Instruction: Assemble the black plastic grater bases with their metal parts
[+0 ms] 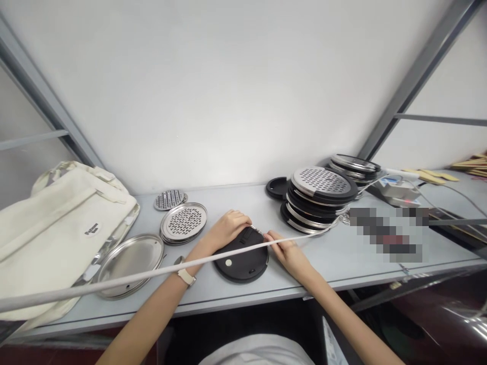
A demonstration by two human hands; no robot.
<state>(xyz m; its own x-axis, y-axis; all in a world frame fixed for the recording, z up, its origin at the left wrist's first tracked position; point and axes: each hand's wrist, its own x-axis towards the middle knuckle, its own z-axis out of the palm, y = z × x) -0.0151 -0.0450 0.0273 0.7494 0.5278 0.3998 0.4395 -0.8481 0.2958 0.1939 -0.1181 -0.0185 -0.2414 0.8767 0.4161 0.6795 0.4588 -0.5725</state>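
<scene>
A black round disc [239,266] with a small pale round sticker lies on the table in front of me. My left hand [230,228] has its fingers curled over the disc's upper left edge; a watch is on that wrist. At the upper right edge, my right hand [287,253] is closed in a pinch close to the rim. A small shiny metal part [257,230] shows between the two hands, and what the right fingertips hold is too small to make out. Across the disc, in front of both hands, runs a pale cord [243,250].
Left of the disc are metal plates with slots [184,222], a smooth metal plate [131,261] and a cream cloth bag [68,218]. To the right rise stacks of black-and-metal discs [319,203]. A white device [399,190] stands beyond, and grey posts frame the table [228,197].
</scene>
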